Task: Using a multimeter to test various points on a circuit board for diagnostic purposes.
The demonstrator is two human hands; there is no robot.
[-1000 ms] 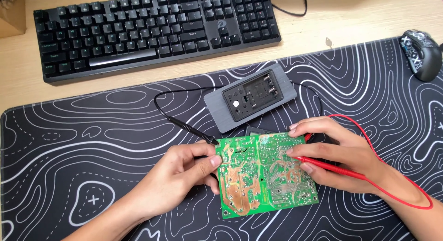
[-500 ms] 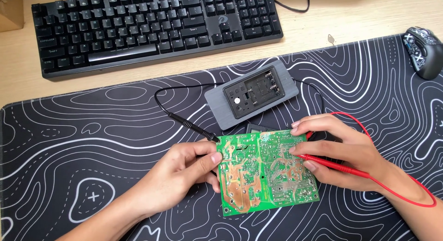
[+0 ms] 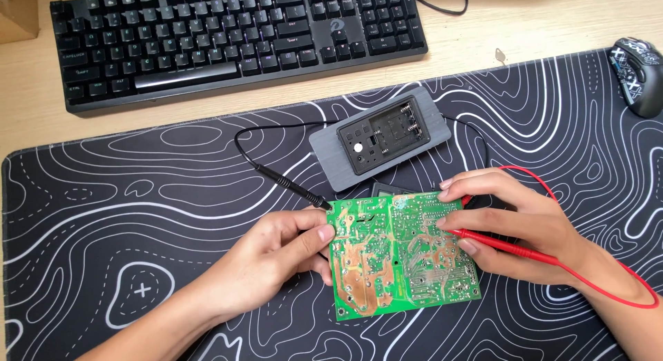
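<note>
A green circuit board (image 3: 394, 261) lies solder side up on the black patterned desk mat (image 3: 138, 216). My left hand (image 3: 276, 254) grips the board's left edge, thumb on top. My right hand (image 3: 514, 226) holds a red test probe (image 3: 497, 240) like a pen, its tip touching the board's right half. The black test probe (image 3: 293, 186) lies on the mat with its tip at the board's upper left corner. A grey multimeter (image 3: 380, 136) lies face down just behind the board, its back compartment open.
A black keyboard (image 3: 235, 36) sits on the wooden desk (image 3: 539, 22) at the back. A dark patterned mouse (image 3: 639, 74) rests at the far right. The red lead (image 3: 621, 285) loops round my right wrist; the black lead (image 3: 248, 136) curls toward the multimeter.
None of the objects has visibly moved; both hands keep the same hold on the board and the red probe.
</note>
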